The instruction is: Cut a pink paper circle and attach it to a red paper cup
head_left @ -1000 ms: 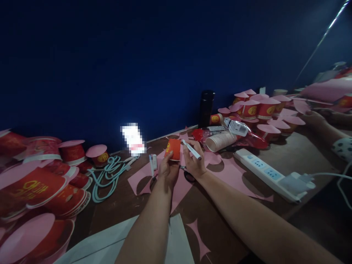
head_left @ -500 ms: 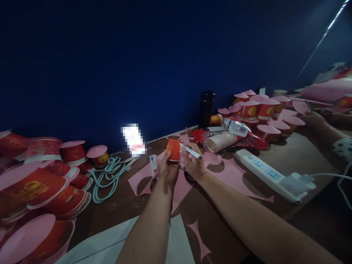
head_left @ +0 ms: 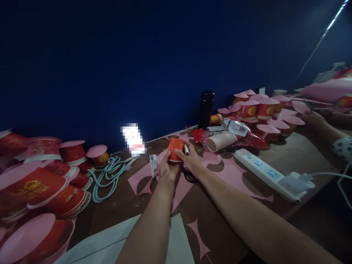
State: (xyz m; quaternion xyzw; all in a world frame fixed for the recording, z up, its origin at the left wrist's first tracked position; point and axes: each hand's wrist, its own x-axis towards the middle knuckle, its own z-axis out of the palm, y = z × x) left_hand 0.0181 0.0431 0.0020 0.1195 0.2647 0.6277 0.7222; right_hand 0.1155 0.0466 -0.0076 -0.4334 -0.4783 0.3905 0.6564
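A small red paper cup (head_left: 176, 146) is gripped from its left side by my left hand (head_left: 167, 170). My right hand (head_left: 193, 160) keeps a white marker (head_left: 186, 149) between its fingers, and its thumb presses on the cup's right side. Only a short part of the marker shows. Below the right hand, the dark handle of scissors (head_left: 189, 176) lies on pink cut paper (head_left: 180, 192). To the left of the cup rest a blue-and-white pen (head_left: 151, 165) and a short white tube-like item (head_left: 155, 162).
Red cups with pink discs (head_left: 97, 154) crowd the left. A pale cable (head_left: 107, 183), a lit pixelated rectangle (head_left: 133, 139), a black bottle (head_left: 206, 110), stacked paper cups (head_left: 220, 142) and a power strip (head_left: 264, 172) surround the hands. Another person's hand (head_left: 313, 119) is at right.
My right hand has closed in on the cup, its thumb now on the cup's side. The marker has swung from lying across to pointing away. The cup has turned and shifted slightly right.
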